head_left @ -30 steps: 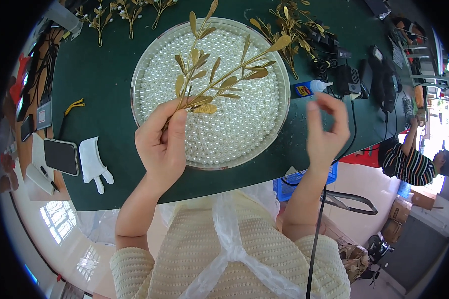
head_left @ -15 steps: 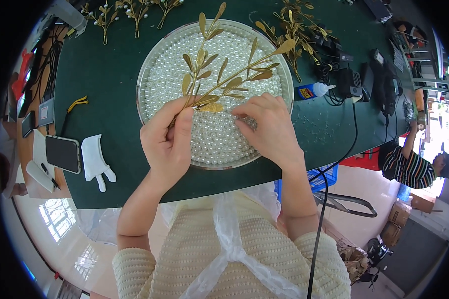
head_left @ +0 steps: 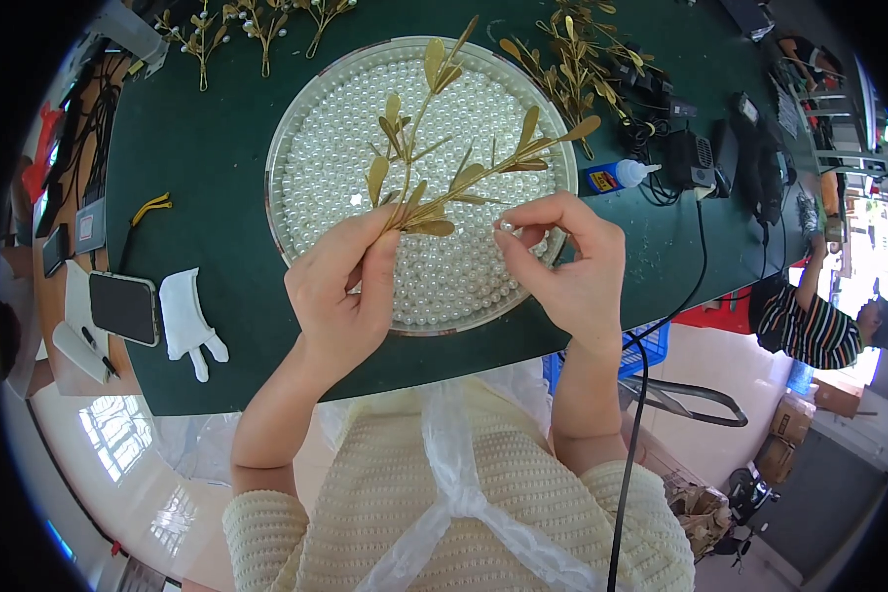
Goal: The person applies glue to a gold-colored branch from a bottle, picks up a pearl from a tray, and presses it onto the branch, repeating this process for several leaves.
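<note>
A forked gold leaf branch is pinched by its base in my left hand. Its leaves spread over a round tray with a shiny rim. Loose white pearl beads fill that tray. My right hand is closed at the fingertips on a single pearl bead, held to the right of the branch, above the tray's right side. The other fingers of this hand curl behind the thumb and forefinger.
Gold sprigs with pearls lie at the far left, bare gold branches at the far right. A glue bottle lies right of the tray, near a black device. A phone and white glove lie left.
My right hand has come up out of the beads and turned, now with one pearl between its fingertips. My left hand has shifted slightly right and nearer, tilting the branch.
</note>
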